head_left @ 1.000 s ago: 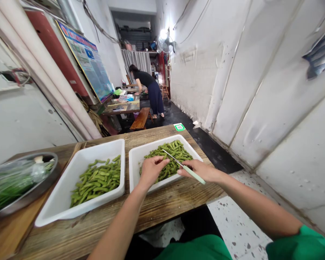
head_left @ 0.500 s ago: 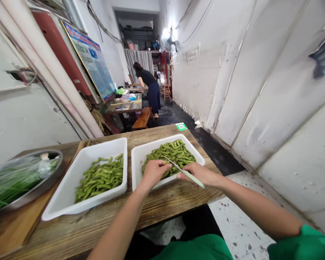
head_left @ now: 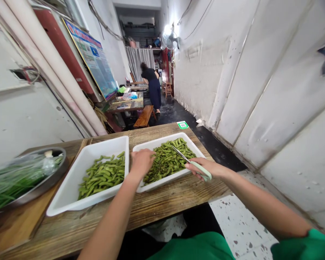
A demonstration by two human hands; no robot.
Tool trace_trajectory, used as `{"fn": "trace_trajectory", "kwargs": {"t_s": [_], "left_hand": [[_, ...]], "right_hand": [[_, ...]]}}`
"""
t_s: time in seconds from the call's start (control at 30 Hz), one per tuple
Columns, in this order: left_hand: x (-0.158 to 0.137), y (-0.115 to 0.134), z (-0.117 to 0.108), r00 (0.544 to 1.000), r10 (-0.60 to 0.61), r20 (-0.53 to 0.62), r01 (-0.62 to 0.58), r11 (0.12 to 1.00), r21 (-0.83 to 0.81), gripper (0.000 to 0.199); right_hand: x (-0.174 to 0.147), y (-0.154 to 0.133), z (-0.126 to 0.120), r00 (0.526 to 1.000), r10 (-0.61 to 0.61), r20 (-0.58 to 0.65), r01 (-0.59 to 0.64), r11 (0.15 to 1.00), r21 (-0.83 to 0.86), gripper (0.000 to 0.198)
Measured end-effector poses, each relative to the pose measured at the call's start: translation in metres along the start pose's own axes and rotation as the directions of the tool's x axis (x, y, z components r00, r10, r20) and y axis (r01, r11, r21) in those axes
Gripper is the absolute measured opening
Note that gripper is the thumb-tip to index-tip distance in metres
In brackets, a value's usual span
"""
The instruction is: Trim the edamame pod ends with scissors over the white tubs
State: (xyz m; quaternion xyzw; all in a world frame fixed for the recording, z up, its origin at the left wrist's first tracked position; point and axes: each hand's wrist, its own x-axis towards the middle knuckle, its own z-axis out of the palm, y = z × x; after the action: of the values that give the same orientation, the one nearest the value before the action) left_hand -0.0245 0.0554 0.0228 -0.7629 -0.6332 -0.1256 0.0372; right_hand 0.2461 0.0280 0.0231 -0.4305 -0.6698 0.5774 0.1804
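Labels: one sticker (head_left: 182,125) at the far corner of the table, green border round a white square bearing a QR-type code; the small print along its edge is not legible. Blue wall poster (head_left: 90,59), yellow-edged, with a line of heading characters and smaller panels, too small and slanted to read. No brand can be made out on the scissors (head_left: 197,165): slim metal blades, smooth pale-green handles. Right hand (head_left: 206,166) grips them by the handles, fingers curled round, blades pointing forward and left over the right tray (head_left: 158,183). Left hand (head_left: 142,161), back uppermost, is over that tray's left side, fingertips near the pods; its grip is mostly hidden, so whether anything is held cannot be told. Both trays are white, smooth, plastic-looking, rectangular with rounded corners. Right tray: dense heap of slender, bumpy green pods (head_left: 165,159). Left tray (head_left: 73,182): looser pile of similar pods (head_left: 104,177), gathered toward its right side. Table (head_left: 178,195): brown wood, pronounced grain. At far left, a round metal basin (head_left: 66,162) contains long leafy greens (head_left: 18,184) under clear, wrinkled plastic.
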Motion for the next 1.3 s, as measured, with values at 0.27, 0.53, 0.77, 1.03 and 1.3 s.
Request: {"fn": "trace_trajectory", "kwargs": {"t_s": [0.27, 0.53, 0.77, 1.03, 1.3], "left_hand": [[0.068, 0.032, 0.059, 0.984, 0.105, 0.143, -0.077, 0.979, -0.189, 0.022], [0.070, 0.039, 0.048, 0.997, 0.034, 0.064, -0.023, 0.987, -0.158, 0.010], [0.028, 0.041, 0.025, 0.995, -0.095, 0.033, 0.072, 0.456, -0.887, 0.035], [0.004, 0.050, 0.026, 0.986, -0.082, 0.143, 0.160, 0.259, -0.953, 0.036], [0.002, 0.047, 0.032, 0.987, -0.055, 0.152, 0.162, 0.333, -0.929, 0.031]], "right_hand": [[0.006, 0.008, 0.000, 1.000, -0.004, -0.017, 0.005, 0.999, 0.033, 0.043], [0.004, 0.012, -0.003, 0.999, -0.045, -0.007, 0.045, 0.998, 0.046, 0.041], [-0.006, -0.004, -0.002, 0.987, -0.109, -0.117, 0.086, 0.979, -0.185, 0.040], [0.000, -0.010, 0.002, 0.968, -0.226, -0.113, 0.162, 0.899, -0.406, 0.041], [0.001, -0.004, 0.004, 0.963, -0.214, -0.162, 0.117, 0.879, -0.463, 0.038]]}}
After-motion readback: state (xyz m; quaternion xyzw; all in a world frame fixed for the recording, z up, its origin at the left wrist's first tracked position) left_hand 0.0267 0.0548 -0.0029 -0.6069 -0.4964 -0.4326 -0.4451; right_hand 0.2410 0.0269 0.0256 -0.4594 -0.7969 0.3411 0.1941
